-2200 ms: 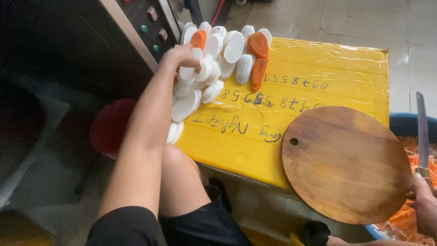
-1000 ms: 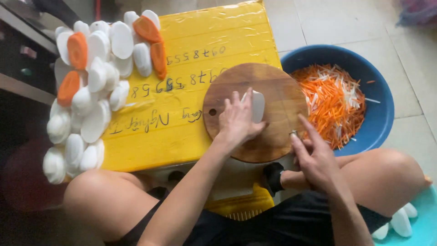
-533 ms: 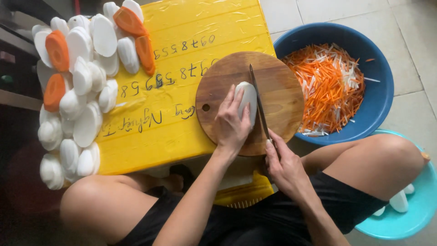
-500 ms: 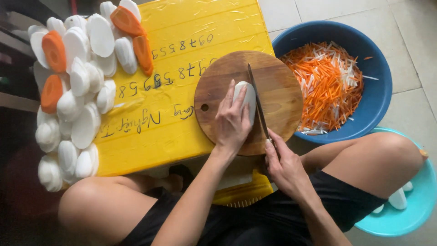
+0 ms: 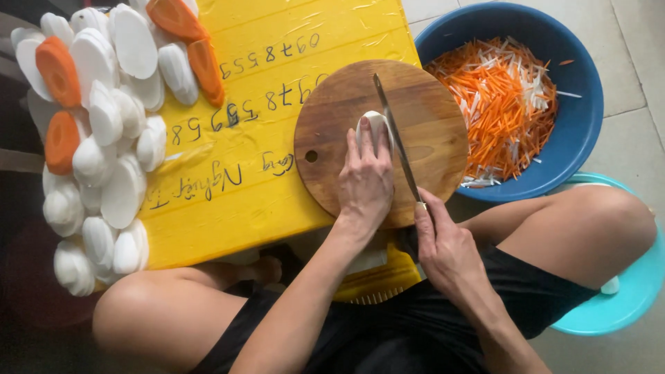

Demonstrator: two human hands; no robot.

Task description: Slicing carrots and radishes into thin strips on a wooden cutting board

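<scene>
A round wooden cutting board (image 5: 429, 118) lies on a yellow taped box (image 5: 277, 187). My left hand (image 5: 365, 181) presses a white radish piece (image 5: 374, 125) flat on the board. A knife (image 5: 396, 135) is gripped by my right hand (image 5: 443, 244), its blade resting along the right side of the radish piece. Both forearms reach in from the bottom, between my knees.
A pile of peeled white radish pieces (image 5: 104, 159) and carrot pieces (image 5: 59, 69) covers the box's left edge. A blue basin (image 5: 589, 118) of shredded carrot and radish (image 5: 506, 97) stands right of the board. A turquoise tub (image 5: 623, 298) sits by my right leg.
My left hand left the vegetable pile and brought a radish piece onto the board. My right hand brought the knife beside it.
</scene>
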